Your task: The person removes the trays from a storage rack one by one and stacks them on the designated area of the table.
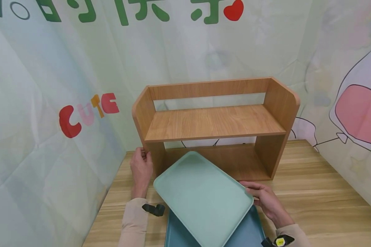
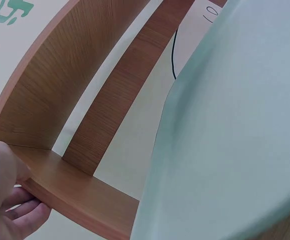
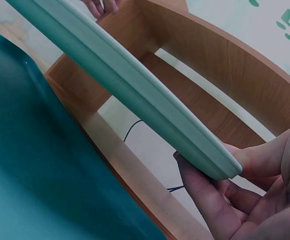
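Observation:
A mint-green rectangular tray [image 1: 201,199] is held at an angle in front of the wooden shelf [image 1: 216,120]. My right hand [image 1: 267,202] pinches the tray's right corner; in the right wrist view the thumb is on one side and the fingers on the other. My left hand [image 1: 141,168] grips the front edge of the shelf's left side panel [image 2: 80,200], with thumb and fingers on opposite sides of it. Below the mint tray lies a blue tray [image 1: 250,226], partly covered by it and cut off by the frame's bottom edge.
The two-tier shelf stands at the back of a wood-grain table [image 1: 315,185]. Printed cloth [image 1: 185,51] hangs behind the table and along both sides. Dark straps with small devices sit on both wrists.

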`<state>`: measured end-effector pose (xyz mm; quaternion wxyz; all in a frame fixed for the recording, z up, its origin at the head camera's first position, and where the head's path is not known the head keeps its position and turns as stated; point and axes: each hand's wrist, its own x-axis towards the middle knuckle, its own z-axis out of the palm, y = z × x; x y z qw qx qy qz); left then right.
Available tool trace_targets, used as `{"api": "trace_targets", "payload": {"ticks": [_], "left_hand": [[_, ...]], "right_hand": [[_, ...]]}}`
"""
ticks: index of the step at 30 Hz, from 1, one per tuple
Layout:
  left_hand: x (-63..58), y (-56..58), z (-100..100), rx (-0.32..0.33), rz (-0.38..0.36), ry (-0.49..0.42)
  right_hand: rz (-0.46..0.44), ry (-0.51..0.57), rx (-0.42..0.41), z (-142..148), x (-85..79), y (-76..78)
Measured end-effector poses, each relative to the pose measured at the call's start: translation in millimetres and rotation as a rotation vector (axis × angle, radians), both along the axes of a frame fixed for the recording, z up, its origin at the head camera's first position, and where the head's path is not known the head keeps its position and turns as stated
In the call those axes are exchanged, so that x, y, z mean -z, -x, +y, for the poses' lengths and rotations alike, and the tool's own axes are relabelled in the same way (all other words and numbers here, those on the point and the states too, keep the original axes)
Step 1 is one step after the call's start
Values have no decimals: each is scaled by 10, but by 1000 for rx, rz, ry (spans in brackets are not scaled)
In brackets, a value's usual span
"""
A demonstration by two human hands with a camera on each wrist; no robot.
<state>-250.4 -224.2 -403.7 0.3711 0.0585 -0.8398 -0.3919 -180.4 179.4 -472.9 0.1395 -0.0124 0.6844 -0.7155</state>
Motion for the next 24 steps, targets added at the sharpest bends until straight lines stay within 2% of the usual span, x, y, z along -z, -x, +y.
{"api": "trace_targets", "payload": {"ticks": [7,24], "left_hand": [[11,3,6,-9,-28,1],[7,7,5,-13,-31,16]], "right_hand": [[-3,-14,-4,5,21,5],[20,-35,-71,44,98,31]]}}
